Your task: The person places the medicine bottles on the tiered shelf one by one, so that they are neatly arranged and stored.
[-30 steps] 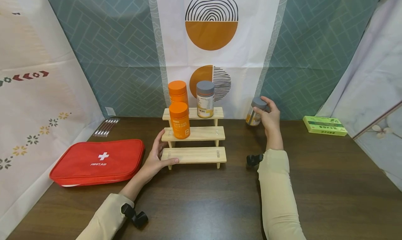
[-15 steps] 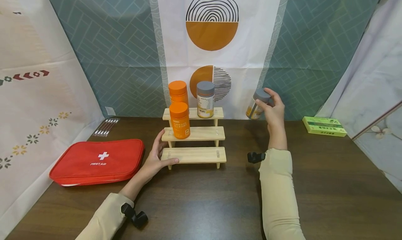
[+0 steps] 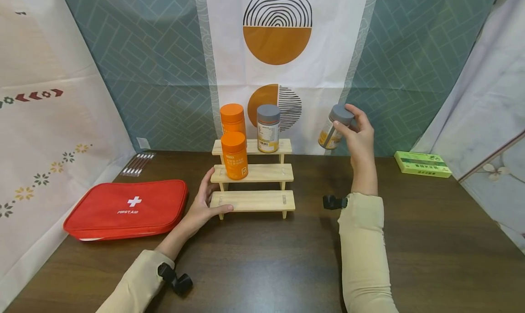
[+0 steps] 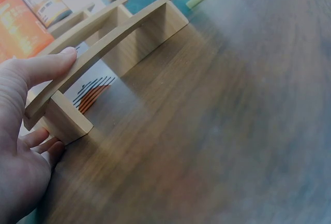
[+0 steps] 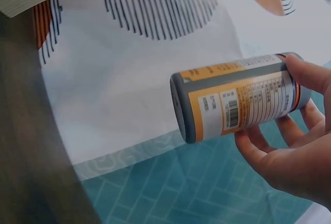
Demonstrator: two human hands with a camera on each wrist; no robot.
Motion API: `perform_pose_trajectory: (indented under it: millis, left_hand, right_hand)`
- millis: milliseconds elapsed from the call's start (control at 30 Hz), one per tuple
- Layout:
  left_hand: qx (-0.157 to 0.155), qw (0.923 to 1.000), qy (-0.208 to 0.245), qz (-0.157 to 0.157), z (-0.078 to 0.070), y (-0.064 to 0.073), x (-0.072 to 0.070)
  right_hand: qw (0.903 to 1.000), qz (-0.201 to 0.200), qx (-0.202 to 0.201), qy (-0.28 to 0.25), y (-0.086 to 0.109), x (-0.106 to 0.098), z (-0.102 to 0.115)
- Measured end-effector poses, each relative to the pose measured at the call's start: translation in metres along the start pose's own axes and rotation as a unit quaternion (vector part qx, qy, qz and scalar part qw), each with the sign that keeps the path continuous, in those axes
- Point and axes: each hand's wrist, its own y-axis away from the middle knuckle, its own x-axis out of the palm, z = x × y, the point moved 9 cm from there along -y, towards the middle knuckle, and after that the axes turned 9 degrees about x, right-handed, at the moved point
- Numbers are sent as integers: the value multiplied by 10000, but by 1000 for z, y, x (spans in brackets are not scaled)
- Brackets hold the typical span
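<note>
My left hand (image 3: 201, 202) grips the left end of a three-tier wooden display stand (image 3: 254, 201). Its thumb lies on the lowest plank, as the left wrist view also shows, and the other fingers are by the side. In my right hand (image 3: 361, 137) is a grey-lidded jar (image 3: 331, 133) with a yellow-and-white label, tilted and lifted off the table. The right wrist view shows the thumb and fingers round the lid end of the jar (image 5: 238, 97). On the top tier stand an orange jar (image 3: 232, 115) and another grey-lidded jar (image 3: 268, 130). A second orange jar (image 3: 235, 158) stands on the middle tier, at its left.
A red first-aid pouch (image 3: 127, 210) lies left of the stand, with a pack of cotton swabs (image 3: 138, 164) behind it. At the far right is a green box (image 3: 422, 164). A patterned cloth backdrop (image 3: 172, 76) hangs behind the table (image 3: 262, 267).
My right hand has raised the grey-lidded jar off the table and tilted it, its base swinging leftward. The left hand and the stand have stayed in place.
</note>
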Motion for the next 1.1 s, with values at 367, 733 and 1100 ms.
perform_pose_trajectory:
  millis: [367, 733, 1100]
  left_hand:
    - [-45, 10000, 13, 12, 0, -1, -1]
    - [-103, 9999, -2, 16, 2, 0, -1]
    - [-66, 10000, 28, 2, 2, 0, 0]
  right_hand:
    - [9953, 623, -696, 259, 18, 20, 31]
    - [9827, 1455, -1066, 424, 35, 46, 47]
    - [9572, 2613, -1219, 246, 55, 84, 52]
